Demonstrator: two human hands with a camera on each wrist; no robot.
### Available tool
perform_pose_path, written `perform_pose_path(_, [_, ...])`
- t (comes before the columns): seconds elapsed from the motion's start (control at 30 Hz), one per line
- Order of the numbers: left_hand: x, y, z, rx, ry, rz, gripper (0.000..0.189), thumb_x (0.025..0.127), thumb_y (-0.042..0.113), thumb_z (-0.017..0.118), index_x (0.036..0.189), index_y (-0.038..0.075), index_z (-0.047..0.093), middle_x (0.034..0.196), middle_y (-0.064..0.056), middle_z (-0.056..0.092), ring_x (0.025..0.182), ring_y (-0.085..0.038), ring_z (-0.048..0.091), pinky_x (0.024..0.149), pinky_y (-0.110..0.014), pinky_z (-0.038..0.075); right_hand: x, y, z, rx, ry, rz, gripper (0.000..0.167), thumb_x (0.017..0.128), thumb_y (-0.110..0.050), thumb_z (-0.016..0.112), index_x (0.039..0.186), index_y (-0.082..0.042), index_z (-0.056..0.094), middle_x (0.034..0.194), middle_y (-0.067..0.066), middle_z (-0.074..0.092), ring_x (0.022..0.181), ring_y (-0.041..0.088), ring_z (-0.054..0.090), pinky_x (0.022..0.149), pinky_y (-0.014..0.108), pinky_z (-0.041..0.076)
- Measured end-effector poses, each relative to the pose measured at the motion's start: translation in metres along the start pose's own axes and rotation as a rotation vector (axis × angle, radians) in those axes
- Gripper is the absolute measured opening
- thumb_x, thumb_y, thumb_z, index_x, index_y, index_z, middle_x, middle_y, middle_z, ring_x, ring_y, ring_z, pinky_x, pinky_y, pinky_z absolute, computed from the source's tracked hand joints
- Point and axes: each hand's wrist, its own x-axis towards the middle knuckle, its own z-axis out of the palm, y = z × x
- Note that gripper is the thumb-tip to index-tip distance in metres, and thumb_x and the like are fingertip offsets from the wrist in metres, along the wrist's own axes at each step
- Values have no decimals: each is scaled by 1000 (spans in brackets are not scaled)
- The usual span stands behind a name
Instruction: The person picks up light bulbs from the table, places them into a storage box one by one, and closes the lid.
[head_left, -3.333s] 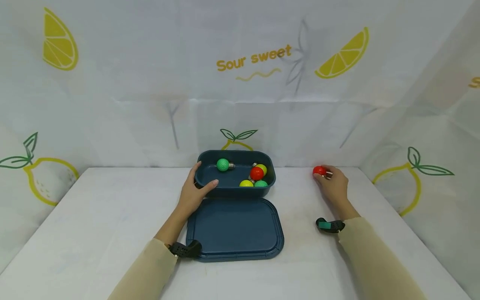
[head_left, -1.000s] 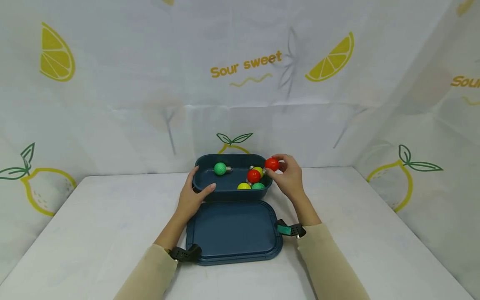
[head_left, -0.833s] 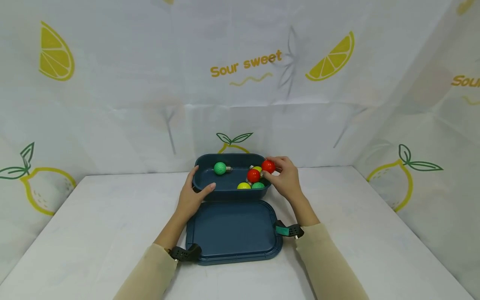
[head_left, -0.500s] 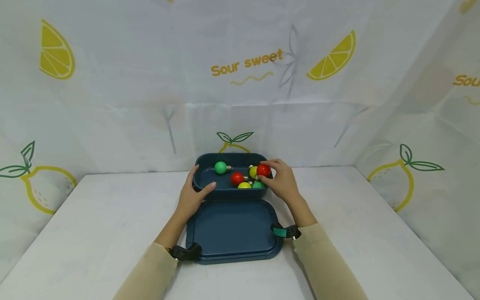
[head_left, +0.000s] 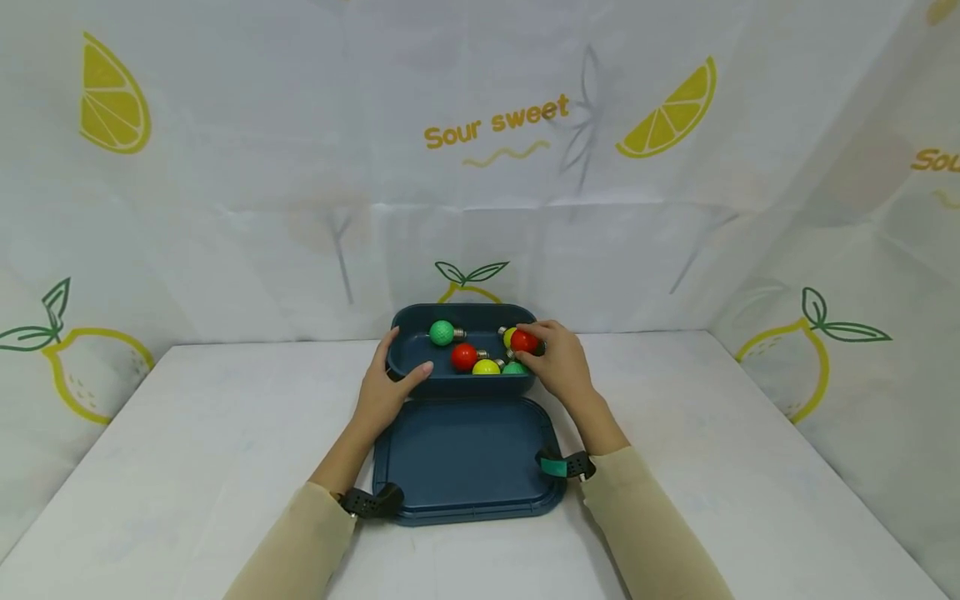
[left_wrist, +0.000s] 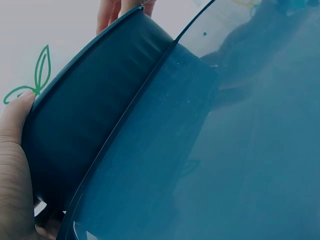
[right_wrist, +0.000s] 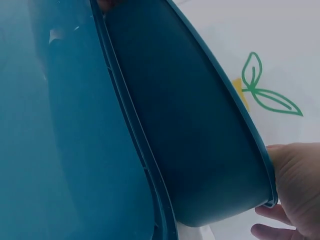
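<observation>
In the head view a dark blue box stands at the back of the table with several small light bulbs in it. My left hand holds its left end, thumb over the front rim. My right hand pinches a red light bulb inside the right end, overlapping a yellow bulb. To the left lie another red bulb and a green bulb. A second yellow bulb and a second green one sit by the front wall, partly hidden. Both wrist views show the box's outer wall, hiding the bulbs.
A dark blue lid lies flat on the white table, right in front of the box. Close behind the box hangs a white cloth printed with lemons, which also runs along the right side.
My right hand has carried the red bulb from the table's right rear into the box's right end. The other red bulb has shifted left within the box. My left hand stays at the box.
</observation>
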Motion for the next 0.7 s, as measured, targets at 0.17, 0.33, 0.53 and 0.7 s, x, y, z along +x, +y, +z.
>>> perform_pose_path(0.17, [0, 1, 0, 3, -3, -5, 90, 90, 51, 71, 162, 27, 22, 169, -8, 23, 154, -33, 28, 122, -61, 27, 0, -2, 0, -18, -35, -6, 36, 91, -19, 75, 126, -7, 72, 129, 17, 68, 118, 37, 65, 97, 51, 55])
perform_pose_path(0.33, [-1, 3, -1, 6, -3, -9, 89, 90, 51, 70, 161, 29, 22, 169, -8, 23, 154, -33, 28, 123, -61, 25, 1, -2, 0, -2, -49, 0, 26, 95, -17, 70, 117, -4, 75, 126, 16, 69, 116, 36, 65, 98, 50, 54])
perform_pose_path(0.53, [-1, 3, 0, 6, -5, -5, 89, 90, 50, 70, 161, 28, 22, 169, -8, 22, 154, -34, 27, 122, -62, 26, 0, -1, 2, 40, -56, 13, 26, 95, -15, 69, 117, -2, 75, 127, 18, 68, 117, 37, 64, 100, 51, 53])
perform_pose_path(0.7, [-1, 3, 0, 0, -7, -7, 90, 90, 50, 71, 162, 28, 21, 169, -8, 22, 155, -33, 27, 123, -61, 25, 0, 0, 3, 77, -47, 26, 27, 94, -14, 70, 118, -2, 74, 128, 18, 67, 118, 38, 64, 99, 52, 54])
